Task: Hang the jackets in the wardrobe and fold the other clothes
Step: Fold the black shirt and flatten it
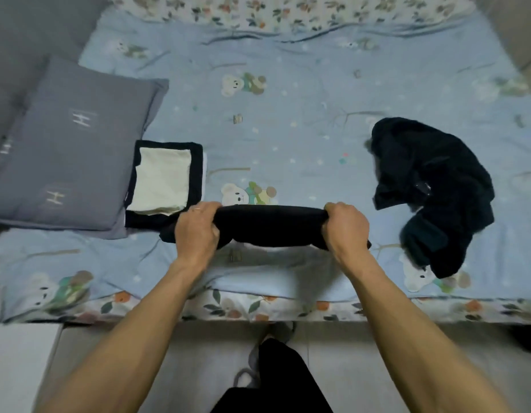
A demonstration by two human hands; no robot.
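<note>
While both fists grip it, the folded black cloth garment hangs just above the bed's near edge.
Left hand and right hand clench its ends; farther back, a folded black-and-cream stack touches the grey pillow, crumpled dark jacket off right on the blue bear-print sheet.

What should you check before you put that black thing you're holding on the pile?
1. Left hand grips the black garment: ok.
2. Right hand grips its other end: ok.
3. Garment folded flat and neat: cannot tell, it is bunched between the hands.
4. Folded pile by the pillow lies tidy, ready for more on top: ok.
5. Path from garment to pile is free: ok.
6. All clothes done: not ok, a dark heap lies unfolded on the bed.
</note>
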